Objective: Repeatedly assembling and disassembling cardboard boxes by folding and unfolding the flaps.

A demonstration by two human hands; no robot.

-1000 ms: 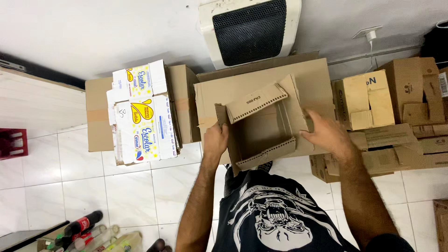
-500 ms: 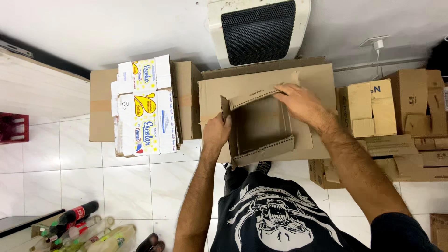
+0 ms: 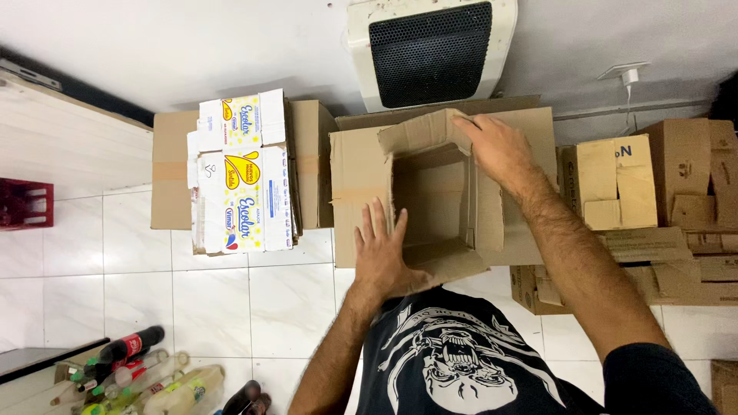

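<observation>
Under both hands, head view: open cardboard box (image 3: pixel 434 204) held against torso, opening up. Since half a second ago, left hand (image 3: pixel 380 253) shifted from gripping left wall to lying flat, fingers spread, on left flap. Right hand (image 3: pixel 496 146) stays at far flap, fingers curled over its edge, pressing it inward. Box now squarer, walls upright. Left of left hand: stack of flattened printed cartons (image 3: pixel 242 173).

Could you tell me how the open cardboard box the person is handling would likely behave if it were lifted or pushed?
The open cardboard box looks empty, so it is probably light for its size. Its flaps stand loose and creased under the right hand, so the walls would likely flex rather than stay stiff. With the left hand flat against its side, it seems apt to slide or skew when pushed.
</observation>
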